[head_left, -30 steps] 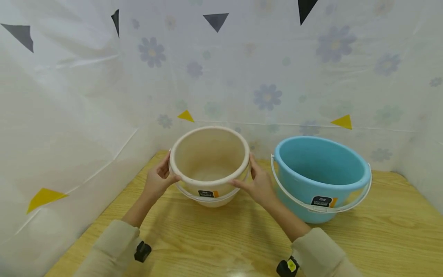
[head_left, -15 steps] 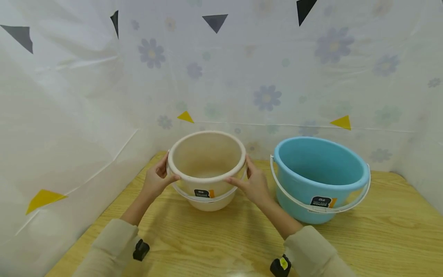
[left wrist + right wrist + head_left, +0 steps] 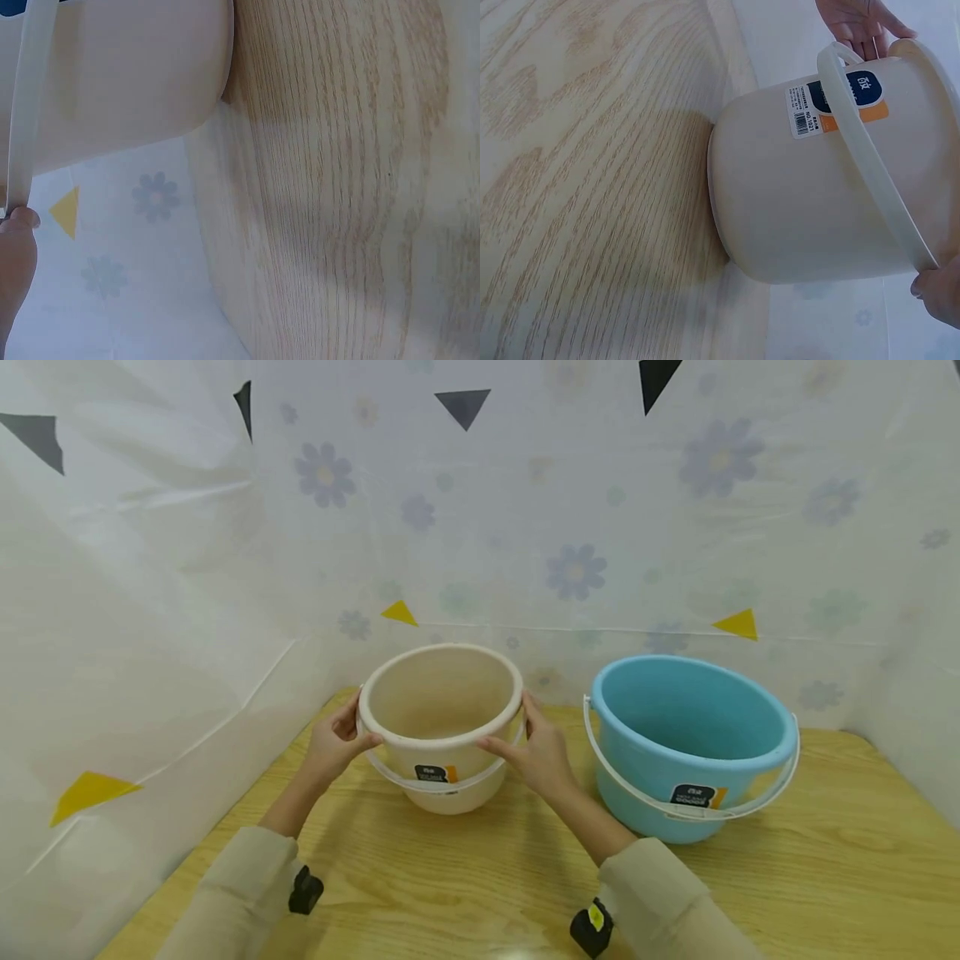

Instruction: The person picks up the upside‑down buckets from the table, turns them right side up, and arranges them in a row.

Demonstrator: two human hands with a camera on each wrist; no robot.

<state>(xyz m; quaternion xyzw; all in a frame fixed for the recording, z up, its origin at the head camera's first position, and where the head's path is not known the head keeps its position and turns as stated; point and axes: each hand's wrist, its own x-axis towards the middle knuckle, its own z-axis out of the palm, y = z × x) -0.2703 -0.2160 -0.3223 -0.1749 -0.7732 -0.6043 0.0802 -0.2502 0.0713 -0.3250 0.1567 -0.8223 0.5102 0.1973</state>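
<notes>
A cream plastic bucket point(image 3: 442, 693) stands upright at the left of the table, its white bail handle point(image 3: 397, 781) hanging down across the front. My left hand point(image 3: 333, 747) grips its left side, thumb over the rim and fingers along the outer wall. On the opposite side my right hand point(image 3: 542, 752) holds the rim the same way, thumb in front. A dark and orange label point(image 3: 862, 90) shows on the bucket's wall in the right wrist view. The base sits right at the wood surface there. In the left wrist view only part of the left hand point(image 3: 16, 255) shows, beside the handle.
A larger-looking light blue bucket point(image 3: 675, 802) with a white handle stands to the right of my right hand. The wood-grain table point(image 3: 450, 877) extends in front of both. Behind hangs a flower-patterned white sheet point(image 3: 480, 527) with black and yellow triangles.
The cream bucket has moved left, away from the blue one, and its rim sits slightly lower in view. Both hands have kept their grip and moved along with it.
</notes>
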